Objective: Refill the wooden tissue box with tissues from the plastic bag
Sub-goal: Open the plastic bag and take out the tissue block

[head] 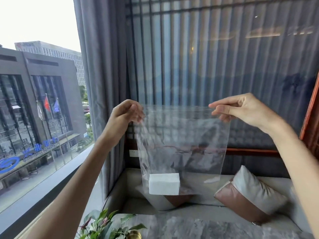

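Two cushions [248, 195] lie on a grey sofa [198, 226] beside curtains [103, 66].

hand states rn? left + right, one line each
Left hand: closed, pinching the top left corner of the plastic bag.
Right hand: closed, pinching the bag's top right corner.
The tissues sit at the bag's bottom.

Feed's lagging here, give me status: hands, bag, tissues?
Left hand and right hand pinch plastic bag top corners, held up. Tissue pack sits at bag bottom. Wooden box not in view.
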### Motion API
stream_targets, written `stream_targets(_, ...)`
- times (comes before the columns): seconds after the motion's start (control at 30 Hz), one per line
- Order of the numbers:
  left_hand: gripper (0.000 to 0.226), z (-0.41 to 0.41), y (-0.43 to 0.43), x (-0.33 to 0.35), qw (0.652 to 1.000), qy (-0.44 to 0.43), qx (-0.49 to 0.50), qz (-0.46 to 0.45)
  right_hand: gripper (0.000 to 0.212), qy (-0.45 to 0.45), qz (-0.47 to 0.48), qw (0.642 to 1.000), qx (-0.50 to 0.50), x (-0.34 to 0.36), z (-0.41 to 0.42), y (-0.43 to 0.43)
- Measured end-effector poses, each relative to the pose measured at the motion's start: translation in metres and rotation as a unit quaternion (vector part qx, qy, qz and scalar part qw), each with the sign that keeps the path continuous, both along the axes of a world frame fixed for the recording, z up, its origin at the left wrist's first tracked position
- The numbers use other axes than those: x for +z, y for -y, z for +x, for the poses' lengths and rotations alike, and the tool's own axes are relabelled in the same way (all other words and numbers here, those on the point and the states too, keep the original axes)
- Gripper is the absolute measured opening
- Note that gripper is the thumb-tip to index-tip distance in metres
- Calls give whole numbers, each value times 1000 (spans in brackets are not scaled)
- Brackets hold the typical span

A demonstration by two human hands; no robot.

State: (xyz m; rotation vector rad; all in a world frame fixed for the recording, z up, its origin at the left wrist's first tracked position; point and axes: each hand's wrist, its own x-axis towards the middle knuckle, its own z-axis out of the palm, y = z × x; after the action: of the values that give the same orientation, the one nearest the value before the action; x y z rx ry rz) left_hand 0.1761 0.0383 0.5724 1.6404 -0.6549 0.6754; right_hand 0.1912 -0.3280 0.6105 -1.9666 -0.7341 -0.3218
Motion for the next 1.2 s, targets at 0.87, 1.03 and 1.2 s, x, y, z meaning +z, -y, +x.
stream_targets(0.87,21,-9,8,-36,988,-152,-26,-31,31,165,-37,985,-39,-20,11,-158)
stream_targets(1.03,18,-16,33,-28,994,-103,1,-18,8,389,-95,903,-152,-24,-18,-160)
stream_targets(1.2,17,-29,49,-21,997,-68,36,30,17,363,-151,904,-168,-29,-26,-160)
